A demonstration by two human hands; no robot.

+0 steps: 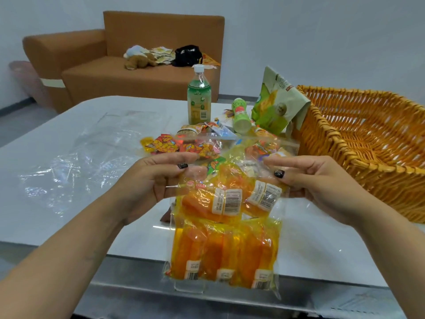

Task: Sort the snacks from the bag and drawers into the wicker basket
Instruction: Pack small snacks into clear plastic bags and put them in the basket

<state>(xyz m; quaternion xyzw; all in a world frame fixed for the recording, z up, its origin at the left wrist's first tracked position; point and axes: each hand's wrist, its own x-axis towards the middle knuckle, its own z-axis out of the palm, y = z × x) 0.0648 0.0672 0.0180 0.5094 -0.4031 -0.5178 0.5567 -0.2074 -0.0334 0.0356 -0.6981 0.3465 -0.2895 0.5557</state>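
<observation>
A clear plastic bag (226, 229) full of orange-yellow snack packets hangs above the table's near edge. My left hand (158, 180) pinches its top left corner and my right hand (308, 180) pinches its top right. Behind the bag several small colourful snack packets (184, 146) lie loose on the table. The wicker basket (358, 139) stands at the right with nothing visible inside it. A green snack pouch (276, 104) leans against the basket's left wall.
A green drink bottle (199, 97) stands upright mid-table, and a small green bottle (240, 116) lies tilted next to it. Crumpled clear plastic (76, 166) covers the table's left. An orange sofa (128, 63) with a plush toy and a black bag stands behind.
</observation>
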